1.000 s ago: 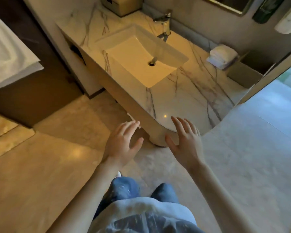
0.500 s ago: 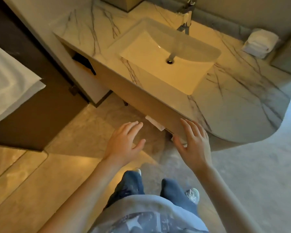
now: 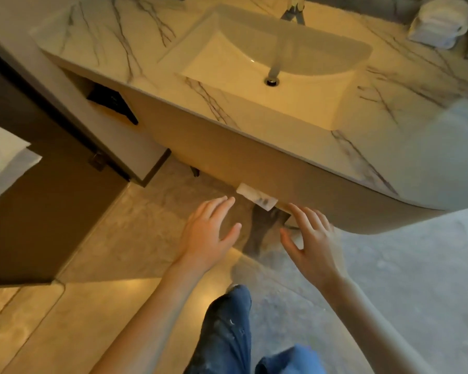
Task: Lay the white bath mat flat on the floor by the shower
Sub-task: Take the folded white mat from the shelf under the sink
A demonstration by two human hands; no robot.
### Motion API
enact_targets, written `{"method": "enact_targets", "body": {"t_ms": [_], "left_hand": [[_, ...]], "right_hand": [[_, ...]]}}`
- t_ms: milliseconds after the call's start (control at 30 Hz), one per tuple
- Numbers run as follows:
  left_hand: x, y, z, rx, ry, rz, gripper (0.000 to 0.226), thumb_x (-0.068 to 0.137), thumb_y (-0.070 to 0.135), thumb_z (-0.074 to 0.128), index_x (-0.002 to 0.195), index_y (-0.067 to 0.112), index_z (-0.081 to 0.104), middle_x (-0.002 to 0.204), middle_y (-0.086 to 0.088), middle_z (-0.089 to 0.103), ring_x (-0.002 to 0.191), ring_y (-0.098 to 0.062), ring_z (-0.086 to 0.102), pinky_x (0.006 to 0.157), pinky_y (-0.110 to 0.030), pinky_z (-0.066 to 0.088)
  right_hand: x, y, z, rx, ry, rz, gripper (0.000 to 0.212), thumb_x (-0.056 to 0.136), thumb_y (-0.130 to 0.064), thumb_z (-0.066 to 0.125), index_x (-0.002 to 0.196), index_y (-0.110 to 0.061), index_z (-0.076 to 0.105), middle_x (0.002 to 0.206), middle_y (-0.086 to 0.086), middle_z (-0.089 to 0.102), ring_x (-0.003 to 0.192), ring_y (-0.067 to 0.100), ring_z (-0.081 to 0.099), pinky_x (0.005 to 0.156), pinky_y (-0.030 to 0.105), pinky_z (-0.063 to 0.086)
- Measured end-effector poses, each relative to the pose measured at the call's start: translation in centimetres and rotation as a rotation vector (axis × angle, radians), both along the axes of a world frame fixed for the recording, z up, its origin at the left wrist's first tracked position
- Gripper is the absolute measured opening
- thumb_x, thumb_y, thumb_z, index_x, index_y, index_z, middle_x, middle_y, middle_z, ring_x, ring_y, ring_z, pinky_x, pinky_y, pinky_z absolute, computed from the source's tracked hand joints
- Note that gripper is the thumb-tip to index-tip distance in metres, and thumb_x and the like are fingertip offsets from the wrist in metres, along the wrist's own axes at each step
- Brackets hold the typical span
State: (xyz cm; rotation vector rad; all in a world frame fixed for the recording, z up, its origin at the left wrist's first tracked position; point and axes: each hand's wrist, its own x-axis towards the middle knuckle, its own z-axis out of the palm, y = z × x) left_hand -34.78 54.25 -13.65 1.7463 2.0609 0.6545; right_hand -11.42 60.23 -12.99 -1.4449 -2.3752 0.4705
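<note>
- Left hand (image 3: pixel 204 236): spread wide, empty, above floor (image 3: pixel 389 279)
- Right hand (image 3: pixel 312 240): fingers apart, empty, near vanity (image 3: pixel 227 152) lower edge
- White folded cloth (image 3: pixel 257 197), possibly the bath mat: protruding beneath vanity, just beyond fingertips

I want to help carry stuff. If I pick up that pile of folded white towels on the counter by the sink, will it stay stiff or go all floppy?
Probably floppy: the folded towels show soft, rounded edges, so they would likely sag. Stacked loosely on the marble counter, the top one might slide off. They look light.
</note>
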Motion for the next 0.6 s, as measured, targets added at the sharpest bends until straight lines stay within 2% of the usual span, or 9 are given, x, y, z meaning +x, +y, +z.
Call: {"method": "enact_targets", "body": {"t_ms": [100,167,233,333,400,467,533,600], "left_hand": [[0.0,1.3,-7.1,0.012,0.013,-0.033,0.056,0.09,0.054,0.044,0.14,0.029,0.044,0.14,0.007,0.049,0.128,-0.011,0.04,0.099,-0.041,0.045],[-0.1,2.3,-12.6,0.02,0.028,-0.058,0.056,0.09,0.054,0.044,0.14,0.03,0.043,0.14,0.007,0.049,0.128,-0.011,0.041,0.1,-0.039,0.044],[-0.3,3.8,-18.5,0.039,0.024,-0.071,0.056,0.091,0.053,0.044,0.14,0.027,0.045,0.139,0.005,0.051,0.126,-0.013,0.043,0.099,-0.04,0.044],[-0.3,6.0,-27.7,0.074,0.009,-0.086,0.057,0.091,0.051,0.045,0.138,0.02,0.051,0.136,-0.001,0.054,0.124,-0.019,0.048,0.1,-0.041,0.045],[-0.3,7.0,-33.9,0.093,-0.006,-0.089,0.056,0.09,0.048,0.047,0.135,0.016,0.053,0.133,-0.003,0.056,0.123,-0.02,0.049,0.103,-0.036,0.041],[-0.3,7.6,-39.6,0.095,0.011,-0.099,0.053,0.089,0.046,0.048,0.132,0.016,0.055,0.128,-0.003,0.059,0.12,-0.019,0.049,0.101,-0.027,0.035],[-0.7,7.9,-44.7,0.082,-0.018,-0.092,0.051,0.087,0.047,0.049,0.13,0.02,0.056,0.122,-0.001,0.06,0.115,-0.019,0.05,0.097,-0.021,0.032],[-1.7,8.7,-48.8,0.059,-0.087,-0.066,0.053,0.086,0.051,0.049,0.133,0.026,0.053,0.119,0.002,0.058,0.115,-0.017,0.049,0.097,-0.022,0.034]], "right_hand": [[-0.7,0.5,-6.7,-0.007,0.048,-0.004,0.052,0.095,-0.048,0.045,0.139,-0.019,0.049,0.134,0.0,0.057,0.121,0.018,0.051,0.1,0.038,0.046],[-1.3,1.1,-12.2,0.002,0.061,-0.005,0.052,0.095,-0.047,0.047,0.14,-0.02,0.047,0.133,-0.001,0.056,0.121,0.016,0.051,0.101,0.034,0.045],[-2.0,1.9,-18.1,0.002,0.042,-0.027,0.052,0.095,-0.049,0.046,0.14,-0.023,0.046,0.135,-0.003,0.055,0.121,0.014,0.05,0.101,0.031,0.041],[-3.1,3.6,-27.6,-0.016,0.0,-0.062,0.052,0.093,-0.054,0.043,0.137,-0.027,0.045,0.132,-0.004,0.057,0.119,0.015,0.051,0.099,0.033,0.043],[-3.6,4.7,-33.8,-0.056,-0.019,-0.09,0.051,0.092,-0.059,0.037,0.135,-0.032,0.045,0.133,-0.005,0.058,0.121,0.018,0.052,0.099,0.04,0.048],[-4.0,5.6,-39.6,-0.093,-0.041,-0.096,0.053,0.091,-0.063,0.032,0.133,-0.033,0.046,0.138,-0.004,0.055,0.127,0.022,0.048,0.102,0.046,0.046],[-4.3,6.3,-44.6,-0.117,-0.083,-0.082,0.059,0.09,-0.065,0.03,0.138,-0.033,0.045,0.144,-0.004,0.048,0.132,0.022,0.043,0.106,0.045,0.041],[-4.6,7.2,-48.3,-0.132,-0.093,-0.071,0.066,0.085,-0.067,0.031,0.143,-0.037,0.035,0.149,-0.006,0.042,0.135,0.021,0.039,0.108,0.043,0.04]]}}
